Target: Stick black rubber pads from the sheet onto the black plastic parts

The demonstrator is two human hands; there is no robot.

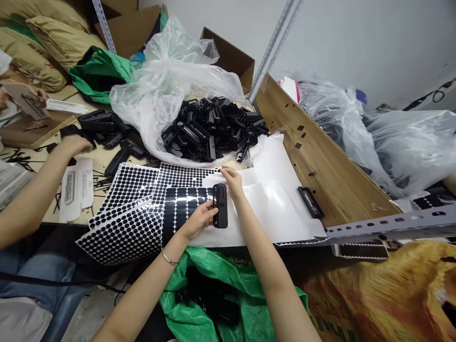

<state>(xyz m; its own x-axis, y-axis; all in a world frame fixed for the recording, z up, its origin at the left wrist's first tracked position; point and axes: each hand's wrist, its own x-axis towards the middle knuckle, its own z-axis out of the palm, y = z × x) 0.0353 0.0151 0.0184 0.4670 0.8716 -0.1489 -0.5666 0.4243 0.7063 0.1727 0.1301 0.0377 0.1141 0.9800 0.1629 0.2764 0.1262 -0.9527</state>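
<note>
My left hand grips a narrow black plastic part by its left side and holds it upright over the sticker sheets. My right hand is pinched at the top end of the same part, fingers pressed together. Under both hands lie sheets of black dot stickers and a shiny white backing sheet. Behind them, a heap of similar black parts spills from a clear plastic bag.
Another person's arm and hand reach over black parts at the left. A wooden board leans at the right with one black part beside it. A green bag lies below the table edge, with cardboard boxes and clear bags behind.
</note>
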